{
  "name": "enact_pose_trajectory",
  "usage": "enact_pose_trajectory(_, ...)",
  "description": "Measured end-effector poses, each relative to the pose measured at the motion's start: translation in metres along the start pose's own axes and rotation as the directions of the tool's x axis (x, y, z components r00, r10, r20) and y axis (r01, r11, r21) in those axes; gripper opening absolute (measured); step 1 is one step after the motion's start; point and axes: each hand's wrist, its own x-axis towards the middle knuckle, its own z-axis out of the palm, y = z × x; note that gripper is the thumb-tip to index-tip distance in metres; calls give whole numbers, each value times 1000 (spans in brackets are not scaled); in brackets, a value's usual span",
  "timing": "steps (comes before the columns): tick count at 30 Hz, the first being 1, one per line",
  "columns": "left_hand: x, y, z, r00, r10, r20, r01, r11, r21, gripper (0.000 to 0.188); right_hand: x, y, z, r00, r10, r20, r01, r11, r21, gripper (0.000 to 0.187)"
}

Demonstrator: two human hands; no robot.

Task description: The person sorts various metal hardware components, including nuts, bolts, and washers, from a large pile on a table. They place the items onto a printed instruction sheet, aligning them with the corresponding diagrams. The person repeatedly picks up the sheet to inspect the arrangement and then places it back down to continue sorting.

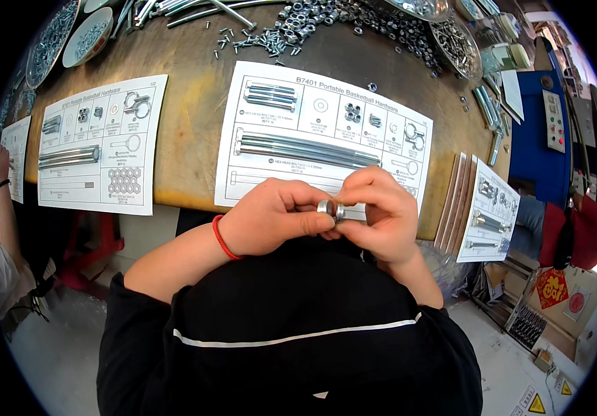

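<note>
Between left hand [274, 216] and right hand [385, 215], round shiny silver metal pieces [325, 206].

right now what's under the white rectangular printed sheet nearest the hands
Worn brown tabletop shows beside the white printed sheet; anything directly beneath is covered. The bare left hand and bare right hand block part of its lower edge.

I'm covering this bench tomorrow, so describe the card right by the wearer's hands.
At the brown table, find the wearer's left hand and right hand. The white card showing bolts lies just beyond. Unlike its uncovered left neighbour, it is partly hidden by those hands.
</note>
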Motion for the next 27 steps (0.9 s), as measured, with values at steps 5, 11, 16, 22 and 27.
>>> enact_pose_trajectory(5, -1, 6, -18, 987, -93, -131, 98, 994, 37, 24, 66, 31, -4, 971, 205, -124, -240, 820, -520, 19)
enact_pose_trajectory(11, -4, 16, -29, 982, -85, -166, 85, 996, -8, 23, 111, 75, 5, 952, 258, -166, -281, 516, -809, 23)
enact_pose_trajectory(16, -2, 11, -38, 977, -3, -214, 9, 1000, 29, 24, 102, 52, 4, 975, 206, -87, -197, 608, -769, 28)
enact_pose_trajectory(22, 4, 8, -23, 988, -13, -154, 30, 993, 111, 23, 47, 0, 1, 956, 103, 275, -29, 965, -261, 39)
enact_pose_trajectory(27, -1, 10, -12, 999, -14, -44, 28, 944, 328, 29, 13, 5, 3, 988, 41, 149, -15, 986, -168, 36)
